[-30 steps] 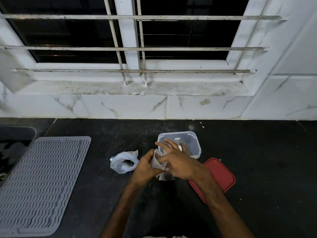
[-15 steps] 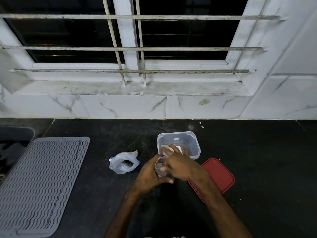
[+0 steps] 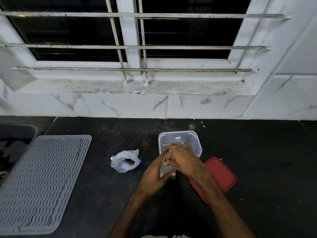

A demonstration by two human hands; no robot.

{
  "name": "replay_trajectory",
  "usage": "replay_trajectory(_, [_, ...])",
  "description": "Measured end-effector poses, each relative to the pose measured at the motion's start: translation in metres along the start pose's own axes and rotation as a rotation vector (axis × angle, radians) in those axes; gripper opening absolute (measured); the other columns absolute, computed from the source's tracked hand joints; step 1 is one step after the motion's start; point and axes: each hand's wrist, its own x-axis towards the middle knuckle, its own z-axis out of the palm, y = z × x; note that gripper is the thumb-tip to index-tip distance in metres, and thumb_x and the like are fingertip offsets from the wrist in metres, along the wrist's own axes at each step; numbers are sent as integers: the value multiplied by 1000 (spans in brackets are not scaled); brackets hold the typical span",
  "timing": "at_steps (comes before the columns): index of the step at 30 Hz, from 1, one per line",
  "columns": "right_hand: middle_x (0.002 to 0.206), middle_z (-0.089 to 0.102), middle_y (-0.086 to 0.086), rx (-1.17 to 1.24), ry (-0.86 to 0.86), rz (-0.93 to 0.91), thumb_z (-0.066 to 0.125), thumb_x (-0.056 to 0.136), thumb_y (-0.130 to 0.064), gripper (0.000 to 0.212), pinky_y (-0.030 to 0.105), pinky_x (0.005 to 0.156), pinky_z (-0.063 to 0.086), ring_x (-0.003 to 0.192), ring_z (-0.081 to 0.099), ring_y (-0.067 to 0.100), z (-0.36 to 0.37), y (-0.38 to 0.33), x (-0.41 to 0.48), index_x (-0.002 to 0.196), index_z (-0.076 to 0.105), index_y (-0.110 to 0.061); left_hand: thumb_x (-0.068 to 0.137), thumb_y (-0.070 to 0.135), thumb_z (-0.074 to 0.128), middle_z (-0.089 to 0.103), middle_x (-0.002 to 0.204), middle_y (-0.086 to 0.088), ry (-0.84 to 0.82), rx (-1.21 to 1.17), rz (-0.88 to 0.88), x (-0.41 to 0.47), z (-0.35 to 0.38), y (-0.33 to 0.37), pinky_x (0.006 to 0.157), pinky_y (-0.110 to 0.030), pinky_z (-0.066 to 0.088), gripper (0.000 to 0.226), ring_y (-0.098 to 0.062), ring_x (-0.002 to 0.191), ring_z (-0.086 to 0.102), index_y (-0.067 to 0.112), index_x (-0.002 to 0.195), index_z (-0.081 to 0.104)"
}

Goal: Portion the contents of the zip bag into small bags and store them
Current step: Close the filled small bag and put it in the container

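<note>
A clear plastic container (image 3: 197,143) stands open on the dark desk (image 3: 257,160). Inside it, a pale flat piece shows just beyond the fingers; what it is cannot be told.

Just in front of the container's near wall, both hands hold a small bag (image 3: 167,170) of clear plastic above the desk. The left hand (image 3: 154,176) has its grip curled round the bag's lower part, with the thumb across the bottom edge. The right hand (image 3: 184,157) has its grip bent down onto the bag's top edge, fingertips pinching there, and its knuckles cover the container's near rim. What the small bag holds is too dim to tell.

The zip bag (image 3: 124,161) lies crumpled to the left of the container, well apart from it, its mouth gaping and something dark inside. A red lid (image 3: 222,177) lies flat to the container's right front, partly under the right forearm. A grey ribbed mat (image 3: 42,182) lies far to the container's left.
</note>
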Motion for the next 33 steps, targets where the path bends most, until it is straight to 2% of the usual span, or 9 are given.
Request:
replay_trajectory(5, [145,47,-14,153,151,-42,66,90,-34,25,47,118,13,139,31,10,14,8,-10,115,70,-35,81,22,79,58,136,10,45,-38,-18,-3,-2,-14,105,-37,46,71,-11,128,54,24,142,44])
replay_trajectory(8, [145,42,-18,152,82,-25,68,87,-33,18,47,115,15,136,26,10,16,15,-20,102,75,-40,79,28,80,55,136,16,39,8,-75,-14,-1,-23,102,-18,43,70,1,126,51,34,138,43])
replay_trajectory(10, [131,46,-17,146,51,-18,71,85,-32,17,39,103,28,122,30,11,18,20,-26,100,76,-39,79,28,80,50,138,20,18,51,-114,-21,5,-30,97,-6,39,71,8,126,46,42,134,39])
replay_trajectory(13, [107,45,-12,171,29,-14,73,84,-30,13,29,86,34,102,33,9,23,23,-26,97,77,-34,79,27,79,49,139,18,-23,108,-139,-26,14,-39,101,-17,45,68,5,126,46,38,135,43])
replay_trajectory(16, [100,48,-9,188,-5,-7,73,84,-25,14,26,79,41,101,44,11,33,24,-18,95,77,-32,78,29,79,54,131,17,-36,136,-141,-25,20,-45,100,-27,49,64,4,119,51,30,135,49])
replay_trajectory(21, [93,54,-13,248,17,58,76,80,-24,20,24,77,48,93,57,7,37,39,-21,98,75,-32,74,34,81,53,126,16,-3,195,-168,-24,21,-50,92,-16,49,69,5,107,56,29,135,48])
replay_trajectory(25, [82,57,-17,223,-99,77,76,80,-29,23,18,67,42,83,59,5,31,44,-30,103,73,-28,72,30,83,55,114,15,-19,175,-202,-28,21,-50,75,-5,45,71,11,91,56,31,132,46])
replay_trajectory(30, [109,68,-4,147,-178,142,73,82,-32,31,28,80,47,98,64,15,46,32,-27,111,69,-24,75,24,82,56,115,13,-63,164,-232,-27,22,-50,77,-7,46,70,8,91,59,30,134,44])
replay_trajectory(33, [107,70,-1,95,-139,160,69,85,-33,22,26,76,44,95,64,17,50,29,-25,104,70,-21,76,26,81,59,117,13,-52,151,-261,-27,20,-53,82,-12,50,70,2,95,64,32,135,44])
